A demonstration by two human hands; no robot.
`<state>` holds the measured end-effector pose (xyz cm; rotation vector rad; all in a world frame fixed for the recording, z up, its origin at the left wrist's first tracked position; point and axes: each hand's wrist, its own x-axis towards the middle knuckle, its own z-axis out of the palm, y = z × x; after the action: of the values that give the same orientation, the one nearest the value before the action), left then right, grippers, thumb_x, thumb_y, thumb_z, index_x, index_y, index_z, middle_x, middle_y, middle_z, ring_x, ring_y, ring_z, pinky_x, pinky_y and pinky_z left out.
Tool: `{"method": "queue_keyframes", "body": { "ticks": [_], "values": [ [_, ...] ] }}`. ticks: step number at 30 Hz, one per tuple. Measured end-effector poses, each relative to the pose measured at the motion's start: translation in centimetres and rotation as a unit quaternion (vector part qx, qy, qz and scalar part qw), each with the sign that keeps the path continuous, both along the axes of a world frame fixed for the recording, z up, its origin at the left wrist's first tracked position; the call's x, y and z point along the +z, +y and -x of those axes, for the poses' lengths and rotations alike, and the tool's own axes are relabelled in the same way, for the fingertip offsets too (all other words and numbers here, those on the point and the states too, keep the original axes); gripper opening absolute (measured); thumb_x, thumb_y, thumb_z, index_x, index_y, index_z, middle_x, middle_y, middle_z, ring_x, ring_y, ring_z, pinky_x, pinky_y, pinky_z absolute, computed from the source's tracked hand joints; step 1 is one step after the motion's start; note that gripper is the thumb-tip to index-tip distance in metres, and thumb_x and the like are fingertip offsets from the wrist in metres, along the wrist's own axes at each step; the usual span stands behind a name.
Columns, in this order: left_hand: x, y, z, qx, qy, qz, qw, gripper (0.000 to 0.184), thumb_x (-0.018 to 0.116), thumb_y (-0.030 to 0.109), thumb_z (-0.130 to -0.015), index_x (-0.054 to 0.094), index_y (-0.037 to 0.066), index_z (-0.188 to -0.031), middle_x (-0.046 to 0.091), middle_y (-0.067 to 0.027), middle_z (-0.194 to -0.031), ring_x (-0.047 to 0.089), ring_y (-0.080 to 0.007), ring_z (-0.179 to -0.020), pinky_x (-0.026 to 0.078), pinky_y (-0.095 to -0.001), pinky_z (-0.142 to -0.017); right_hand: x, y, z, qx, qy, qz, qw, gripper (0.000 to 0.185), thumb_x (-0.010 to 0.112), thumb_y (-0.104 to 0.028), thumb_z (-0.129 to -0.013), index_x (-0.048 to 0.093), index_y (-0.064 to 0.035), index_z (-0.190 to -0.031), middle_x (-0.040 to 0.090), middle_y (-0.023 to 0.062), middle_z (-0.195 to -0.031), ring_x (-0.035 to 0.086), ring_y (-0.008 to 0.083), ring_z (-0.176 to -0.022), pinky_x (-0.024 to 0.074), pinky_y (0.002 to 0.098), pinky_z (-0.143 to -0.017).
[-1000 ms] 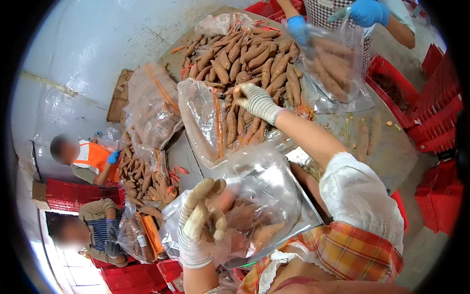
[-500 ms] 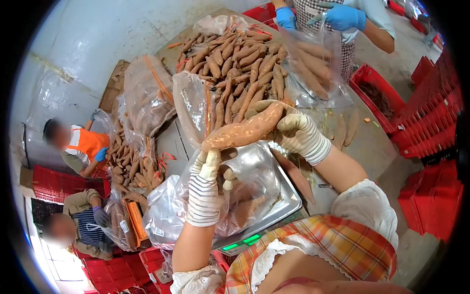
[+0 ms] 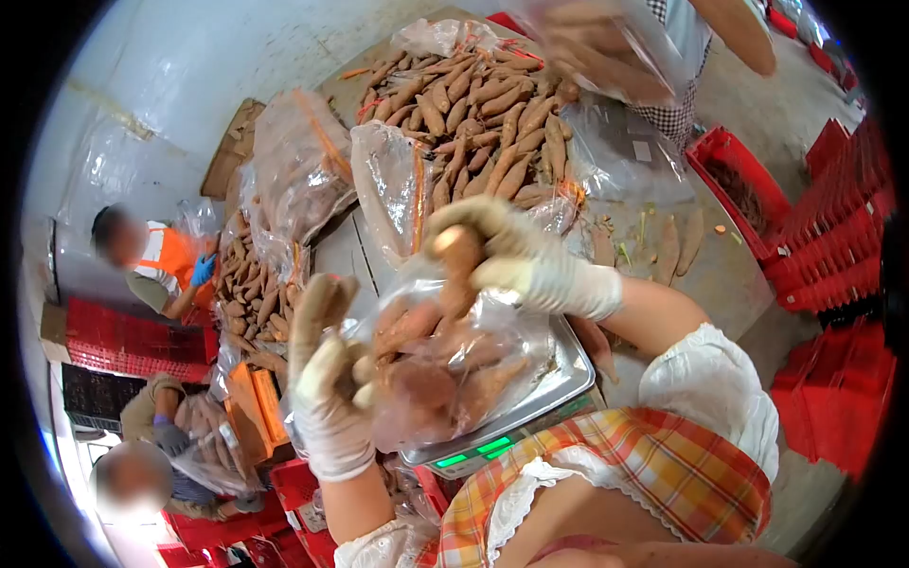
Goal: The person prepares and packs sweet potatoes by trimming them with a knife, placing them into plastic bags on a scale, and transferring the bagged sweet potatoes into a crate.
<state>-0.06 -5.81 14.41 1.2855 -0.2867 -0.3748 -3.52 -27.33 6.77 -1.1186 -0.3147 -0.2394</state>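
Note:
In my gloved right hand (image 3: 516, 251) is a sweet potato (image 3: 461, 260), held pointing down over the mouth of a clear plastic bag (image 3: 507, 355). The hand and its sweet potato are blurred. Several sweet potatoes show inside the bag, which rests on the metal tray (image 3: 559, 379) of a scale with a green-lit display (image 3: 473, 454). At the bag's left side, my gloved left hand (image 3: 331, 379) has its fingers bent round the plastic edge; motion partly smears the fingertips.
A heap of sweet potatoes (image 3: 483, 104) covers the table's far side, with filled plastic bags (image 3: 298, 170) to its left. Across the table a person lifts a bag of sweet potatoes (image 3: 606, 47). Red crates (image 3: 824, 246) stack at right. Two people work at left.
The sweet potato that both hands held level has swung upright in my right hand, above the bag. My left hand has let go of it and moved left. The person opposite has raised their bag.

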Motion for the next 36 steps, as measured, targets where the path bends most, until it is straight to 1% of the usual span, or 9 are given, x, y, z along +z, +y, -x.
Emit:
{"method": "queue_keyframes", "body": {
  "ticks": [3, 5, 11, 15, 18, 23, 28, 33, 36],
  "values": [
    [1.8, 1.1, 0.6, -0.044, -0.05, 0.138, 0.988, 0.06, 0.05, 0.01, -0.085, 0.028, -0.001, -0.139, 0.038, -0.0241, -0.137, 0.036, -0.0008, -0.051, 0.023, -0.0132, -0.035, 1.2, 3.2, -2.0, -0.002, -0.226, 0.331, 0.916, 0.033, 0.055, 0.0, -0.073, 0.053, -0.0021, -0.107, 0.06, 0.0136, -0.089, 0.061, 0.0224, -0.085, 0.0488, 0.0353, -0.075],
    [2.5, 2.1, 0.1, -0.04, -0.106, 0.125, 0.986, 0.062, 0.047, 0.017, -0.09, 0.018, -0.002, -0.142, 0.028, -0.0288, -0.141, 0.033, -0.0032, -0.047, 0.025, -0.0143, -0.033, 2.0, 5.1, -3.1, 0.072, -0.186, 0.64, 0.742, 0.028, 0.06, -0.015, -0.073, 0.055, -0.0021, -0.097, 0.063, 0.0159, -0.086, 0.061, 0.0356, -0.081, 0.0489, 0.0422, -0.071],
    [2.4, 3.9, -1.0, 0.037, -0.094, 0.131, 0.986, 0.059, 0.049, 0.021, -0.091, 0.025, 0.002, -0.141, 0.032, -0.0227, -0.141, 0.027, -0.002, -0.043, 0.026, -0.0143, -0.034, -1.5, 3.9, -6.2, 0.107, -0.236, 0.545, 0.798, 0.017, 0.059, -0.018, -0.075, 0.063, -0.0044, -0.085, 0.064, 0.0141, -0.083, 0.062, 0.0323, -0.078, 0.0493, 0.0391, -0.07],
    [1.9, 3.8, -1.5, 0.022, -0.088, 0.121, 0.988, 0.041, 0.045, 0.017, -0.092, 0.045, 0.0, -0.13, 0.051, -0.0227, -0.126, 0.035, -0.0041, -0.049, 0.032, -0.0131, -0.043, -5.0, -5.6, -9.8, -0.116, -0.031, 0.297, 0.947, 0.025, 0.061, -0.027, -0.079, 0.065, -0.0064, -0.093, 0.067, 0.0113, -0.087, 0.063, 0.026, -0.077, 0.0504, 0.0327, -0.073],
    [1.2, 3.6, -1.9, 0.037, -0.084, 0.09, 0.992, 0.04, 0.043, 0.019, -0.094, 0.045, 0.002, -0.131, 0.053, -0.0219, -0.124, 0.038, -0.0058, -0.049, 0.035, -0.0147, -0.043, -10.1, -14.4, -12.8, -0.247, 0.23, 0.574, 0.746, 0.034, 0.049, -0.027, -0.081, 0.061, -0.0009, -0.099, 0.064, 0.0191, -0.083, 0.063, 0.0321, -0.075, 0.0501, 0.0424, -0.072],
    [-0.3, 2.8, -1.6, 0.108, -0.115, -0.006, 0.987, 0.046, 0.052, 0.026, -0.09, 0.045, 0.002, -0.128, 0.052, -0.0183, -0.125, 0.042, -0.0062, -0.052, 0.035, -0.0162, -0.043, -19.1, -23.0, -17.5, -0.259, 0.208, 0.789, 0.517, 0.028, 0.053, -0.016, -0.083, 0.061, -0.0114, -0.109, 0.061, 0.0099, -0.113, 0.055, 0.0262, -0.11, 0.0424, 0.0401, -0.093],
    [-0.8, -0.6, -1.4, 0.191, -0.087, -0.017, 0.978, 0.047, 0.059, 0.025, -0.085, 0.048, -0.003, -0.121, 0.059, -0.0143, -0.112, 0.047, -0.0077, -0.056, 0.04, -0.018, -0.047, -20.9, -24.6, -22.2, -0.187, 0.184, 0.83, 0.492, 0.031, 0.057, -0.009, -0.078, 0.062, -0.0146, -0.109, 0.059, 0.0065, -0.111, 0.053, 0.026, -0.111, 0.0385, 0.0402, -0.094],
    [-0.6, 0.4, -2.6, 0.08, -0.047, -0.019, 0.995, 0.04, 0.045, 0.019, -0.094, 0.044, 0.0, -0.13, 0.056, -0.0195, -0.116, 0.044, -0.0101, -0.052, 0.036, -0.0185, -0.036, -17.9, -24.2, -21.4, -0.147, 0.24, 0.837, 0.469, 0.04, 0.065, -0.008, -0.074, 0.059, -0.011, -0.113, 0.059, 0.0104, -0.111, 0.054, 0.0254, -0.11, 0.0418, 0.039, -0.093],
    [-1.0, 0.8, -2.6, 0.035, 0.007, 0.009, 0.999, 0.045, 0.051, 0.021, -0.092, 0.042, -0.001, -0.13, 0.057, -0.0188, -0.113, 0.046, -0.0116, -0.053, 0.038, -0.0195, -0.035, -15.1, -23.4, -19.1, -0.273, 0.191, 0.728, 0.599, 0.05, 0.071, -0.012, -0.072, 0.052, -0.0025, -0.118, 0.058, 0.0151, -0.112, 0.056, 0.0306, -0.105, 0.0471, 0.0389, -0.09]
  ]
}}
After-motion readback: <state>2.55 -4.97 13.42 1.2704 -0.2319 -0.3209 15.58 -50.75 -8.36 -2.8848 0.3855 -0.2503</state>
